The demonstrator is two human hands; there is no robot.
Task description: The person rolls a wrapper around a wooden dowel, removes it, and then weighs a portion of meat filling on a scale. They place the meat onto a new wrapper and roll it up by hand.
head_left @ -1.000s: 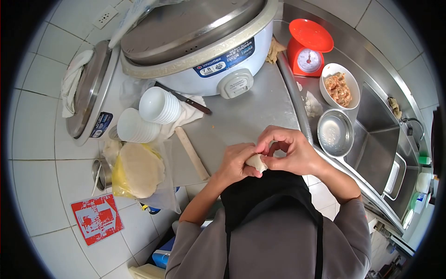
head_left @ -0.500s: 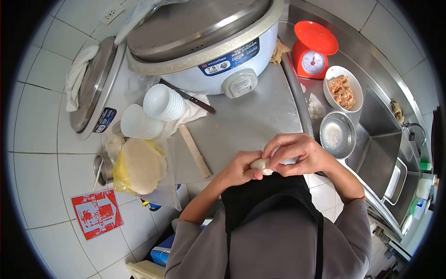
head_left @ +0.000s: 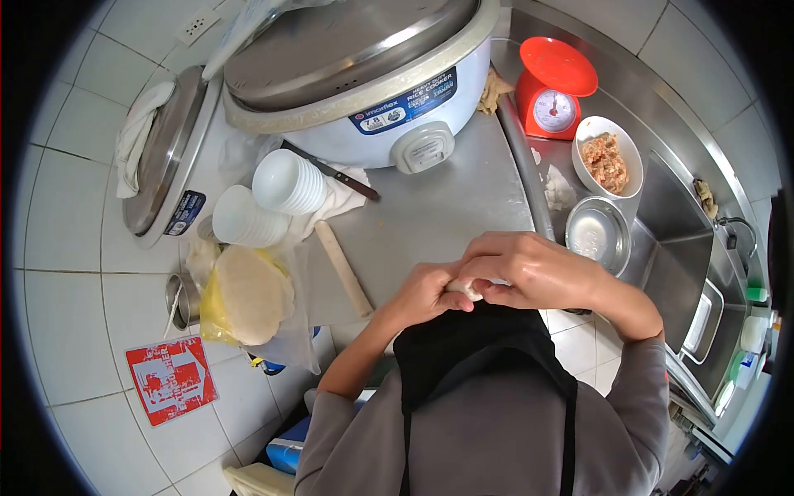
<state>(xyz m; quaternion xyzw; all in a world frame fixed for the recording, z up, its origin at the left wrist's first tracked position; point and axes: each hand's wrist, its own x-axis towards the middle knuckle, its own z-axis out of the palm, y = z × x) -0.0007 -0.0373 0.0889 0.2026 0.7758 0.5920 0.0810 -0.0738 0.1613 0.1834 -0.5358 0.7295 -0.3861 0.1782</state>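
A small pale dough piece (head_left: 465, 288) sits between my two hands, just past the near edge of the steel table. My left hand (head_left: 423, 294) is closed around it, with the thumb along the near side. Over its top and right side curls my right hand (head_left: 525, 271), whose fingers pinch the dough and hide most of it. To the left on the table lies a long strip of dough (head_left: 343, 269). Further left, a stack of flat round dough wrappers (head_left: 258, 296) rests on yellow and clear plastic.
A rice cooker (head_left: 364, 136) stands at the back, with a knife (head_left: 354, 183) and stacked white bowls (head_left: 289, 182) before it. On the right are a red scale (head_left: 547, 89), a bowl of minced filling (head_left: 605, 163), a metal bowl (head_left: 597, 236) and a sink (head_left: 666, 264).
My right hand has rolled forward over the dough, its fingers curling in so that less of the dough shows. My left hand keeps its hold.
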